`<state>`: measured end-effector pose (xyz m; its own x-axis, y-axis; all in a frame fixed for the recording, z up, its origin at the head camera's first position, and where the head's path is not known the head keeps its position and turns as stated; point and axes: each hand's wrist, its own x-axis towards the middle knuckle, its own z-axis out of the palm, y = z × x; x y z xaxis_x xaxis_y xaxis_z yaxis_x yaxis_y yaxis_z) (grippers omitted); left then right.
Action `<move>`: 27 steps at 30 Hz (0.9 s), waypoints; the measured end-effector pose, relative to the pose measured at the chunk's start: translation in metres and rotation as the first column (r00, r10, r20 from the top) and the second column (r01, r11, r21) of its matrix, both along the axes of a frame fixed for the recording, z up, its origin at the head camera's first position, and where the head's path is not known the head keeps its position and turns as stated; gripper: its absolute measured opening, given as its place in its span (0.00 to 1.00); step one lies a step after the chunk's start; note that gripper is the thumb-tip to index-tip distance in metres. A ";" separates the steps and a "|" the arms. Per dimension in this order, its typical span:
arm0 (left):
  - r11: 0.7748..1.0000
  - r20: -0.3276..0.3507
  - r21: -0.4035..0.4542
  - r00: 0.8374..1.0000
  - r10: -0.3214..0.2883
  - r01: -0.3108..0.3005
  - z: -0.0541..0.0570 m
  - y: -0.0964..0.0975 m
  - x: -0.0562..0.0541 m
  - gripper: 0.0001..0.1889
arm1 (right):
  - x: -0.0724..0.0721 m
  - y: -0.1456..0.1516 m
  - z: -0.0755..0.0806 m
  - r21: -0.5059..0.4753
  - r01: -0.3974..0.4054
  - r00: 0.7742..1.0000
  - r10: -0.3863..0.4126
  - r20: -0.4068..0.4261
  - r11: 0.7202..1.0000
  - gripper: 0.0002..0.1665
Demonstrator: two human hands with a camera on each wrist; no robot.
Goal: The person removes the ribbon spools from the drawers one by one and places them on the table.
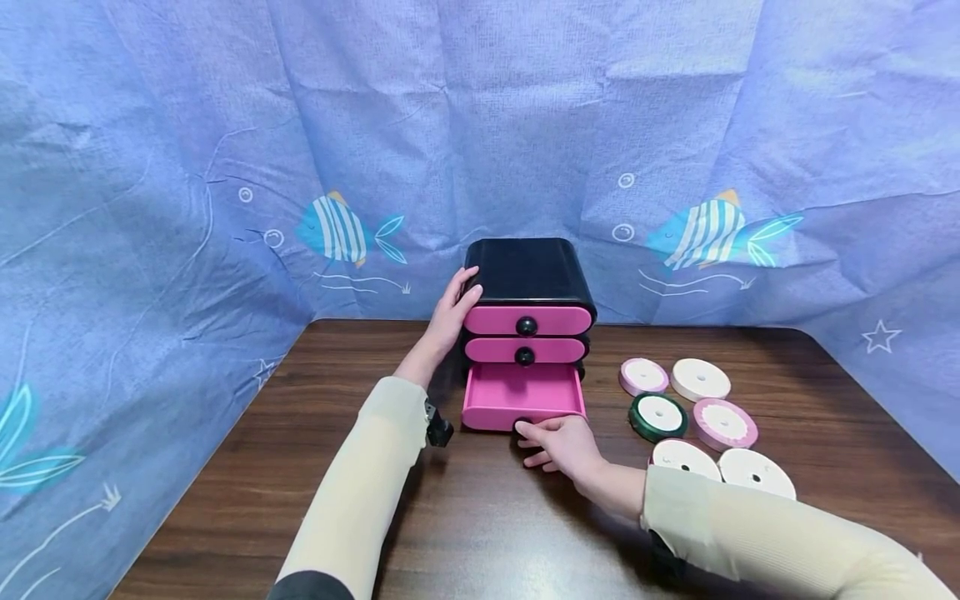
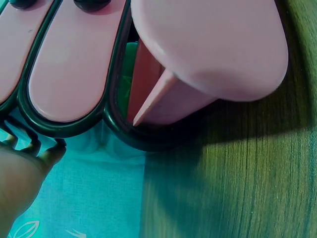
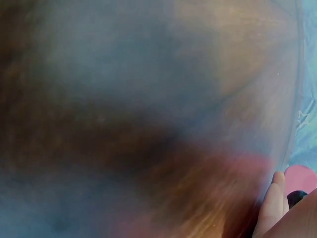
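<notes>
A small black cabinet [image 1: 528, 271] with three pink drawers stands at the back of the table. Its bottom drawer [image 1: 525, 387] is pulled out, and the pink floor inside shows. In the head view my right hand [image 1: 562, 450] is at that drawer's front, thumb and finger pinching the black knob [image 1: 519, 428], which they partly hide. My left hand [image 1: 447, 315] rests against the cabinet's left side, fingers extended near the top edge. In the left wrist view, fingertips of the left hand [image 2: 22, 171] touch the cabinet's side, and the drawer front [image 2: 213, 44] juts out.
To the right lie several ribbon spools, among them a green one [image 1: 658, 417], a pink one [image 1: 724, 423] and a white one [image 1: 701, 379]. The right forearm partly covers the nearest spools. Behind the wooden table [image 1: 465, 533] hangs a blue fish-print cloth [image 1: 517, 125].
</notes>
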<state>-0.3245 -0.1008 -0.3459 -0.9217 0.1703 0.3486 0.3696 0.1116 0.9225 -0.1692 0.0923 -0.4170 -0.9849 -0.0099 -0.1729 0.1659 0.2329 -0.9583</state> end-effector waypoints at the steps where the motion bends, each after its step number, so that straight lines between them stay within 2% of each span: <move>1: 1.000 0.003 0.004 1.000 -0.003 0.003 0.000 0.000 0.000 0.27 | 0.000 0.000 0.000 0.006 -0.003 1.000 0.003 0.000 1.000 0.21; 7: 1.000 0.020 0.010 1.000 -0.024 0.024 -0.001 -0.001 -0.002 0.28 | -0.002 0.003 0.000 0.038 -0.007 1.000 0.008 -0.009 0.999 0.21; 14: 1.000 -0.004 0.003 1.000 0.019 -0.019 -0.001 0.001 -0.001 0.27 | -0.003 0.006 0.003 0.098 -0.034 0.999 0.038 -0.035 0.995 0.21; 15: 1.000 0.001 0.004 1.000 0.014 -0.014 0.002 0.002 0.003 0.27 | -0.004 0.007 0.003 0.109 -0.037 0.998 0.041 -0.042 0.993 0.20; 21: 1.000 -0.002 -0.002 1.000 0.023 -0.023 0.000 0.003 0.002 0.26 | -0.008 0.014 -0.002 0.181 -0.055 0.993 0.073 -0.089 0.982 0.17; 22: 1.000 -0.010 -0.001 0.999 0.030 -0.030 -0.004 0.003 -0.001 0.26 | -0.009 0.015 -0.002 0.193 -0.058 0.992 0.077 -0.097 0.980 0.17; 27: 1.000 0.003 0.006 1.000 0.012 -0.012 -0.001 0.001 -0.001 0.27 | -0.012 0.017 -0.002 0.251 -0.067 0.986 0.103 -0.134 0.966 0.17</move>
<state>-0.3254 -0.0995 -0.3469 -0.9245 0.1571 0.3472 0.3658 0.1106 0.9241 -0.1812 0.1090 -0.4187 -0.9969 -0.0696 -0.0363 -0.0006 0.4701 -0.8826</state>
